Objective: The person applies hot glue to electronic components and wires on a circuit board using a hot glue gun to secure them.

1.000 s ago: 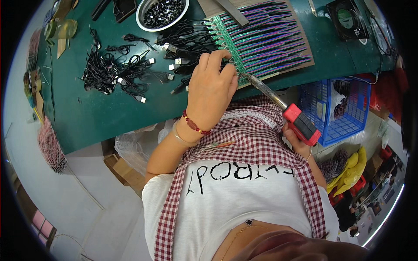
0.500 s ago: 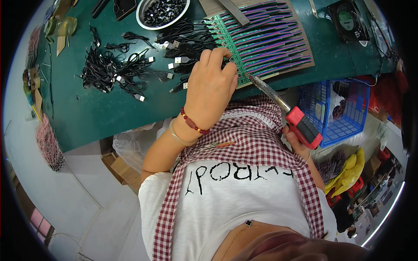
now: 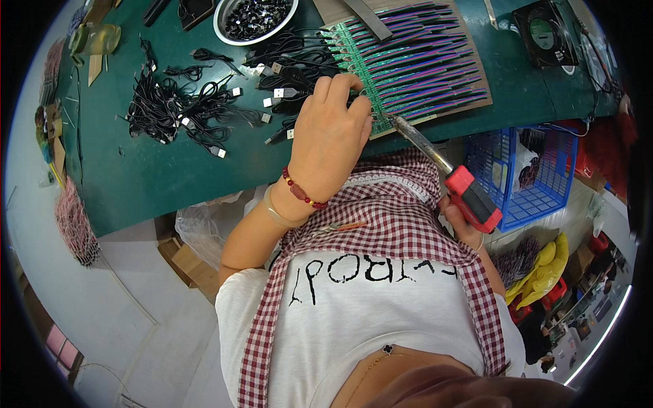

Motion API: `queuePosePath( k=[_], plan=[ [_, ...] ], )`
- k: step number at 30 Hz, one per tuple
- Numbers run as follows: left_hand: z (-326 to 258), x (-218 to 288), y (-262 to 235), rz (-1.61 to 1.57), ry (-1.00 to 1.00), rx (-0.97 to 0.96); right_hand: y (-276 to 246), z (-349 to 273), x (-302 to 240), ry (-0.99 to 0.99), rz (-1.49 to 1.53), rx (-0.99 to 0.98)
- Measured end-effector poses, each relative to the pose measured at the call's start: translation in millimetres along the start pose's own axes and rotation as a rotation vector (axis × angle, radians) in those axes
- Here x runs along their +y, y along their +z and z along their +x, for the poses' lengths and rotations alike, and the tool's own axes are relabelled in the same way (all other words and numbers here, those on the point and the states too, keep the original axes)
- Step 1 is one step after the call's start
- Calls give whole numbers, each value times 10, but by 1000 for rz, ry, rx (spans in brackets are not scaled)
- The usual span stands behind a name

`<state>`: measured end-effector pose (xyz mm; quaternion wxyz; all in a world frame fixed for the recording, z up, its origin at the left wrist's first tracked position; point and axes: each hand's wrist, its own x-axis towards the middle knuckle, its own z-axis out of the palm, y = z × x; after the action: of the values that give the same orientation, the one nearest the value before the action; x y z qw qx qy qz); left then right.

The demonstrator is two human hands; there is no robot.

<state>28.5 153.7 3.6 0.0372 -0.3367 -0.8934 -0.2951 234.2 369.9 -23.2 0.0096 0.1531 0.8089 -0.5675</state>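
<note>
My left hand (image 3: 331, 122) is bent over the near left corner of a row of green circuit boards (image 3: 371, 75), its thumb and fingers drawn together. Whatever they pinch is hidden under the hand. Black USB cables (image 3: 286, 92) lie beside and beneath that hand, their plugs pointing left. My right hand (image 3: 461, 223) grips a soldering iron (image 3: 474, 198) with a red and black handle. Its metal shaft slants up to the left, and the tip is at the boards' near edge, close to my left fingers. Striped ribbon wires (image 3: 435, 75) run rightward from the boards.
A loose heap of black USB cables (image 3: 160, 109) lies on the green table (image 3: 129, 190). Behind it stands a white bowl (image 3: 219, 27) of small metal parts. A flat grey bar (image 3: 367, 19) rests across the boards. Right of my lap is a blue plastic basket (image 3: 537, 204).
The soldering iron's tip has shifted very slightly to the right and toward me. My left hand stays almost in place.
</note>
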Motion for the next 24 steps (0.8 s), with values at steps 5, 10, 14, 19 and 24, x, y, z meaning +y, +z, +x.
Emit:
queuePosePath(
  k=[5, 10, 14, 19, 24],
  plan=[
    [6, 4, -10, -3, -4, -15, -6, -74, 109, 35, 62, 58],
    [5, 7, -6, 7, 0, -10, -4, -77, 102, 22, 67, 58],
    [7, 5, -13, 6, -4, -18, -7, -78, 93, 55, 87, 41],
    [16, 6, -11, 8, -6, -28, 5, -52, 48, 34, 83, 46],
    [14, -4, -4, 12, 10, -11, 3, -52, -12, 66, 115, 29]
  ],
)
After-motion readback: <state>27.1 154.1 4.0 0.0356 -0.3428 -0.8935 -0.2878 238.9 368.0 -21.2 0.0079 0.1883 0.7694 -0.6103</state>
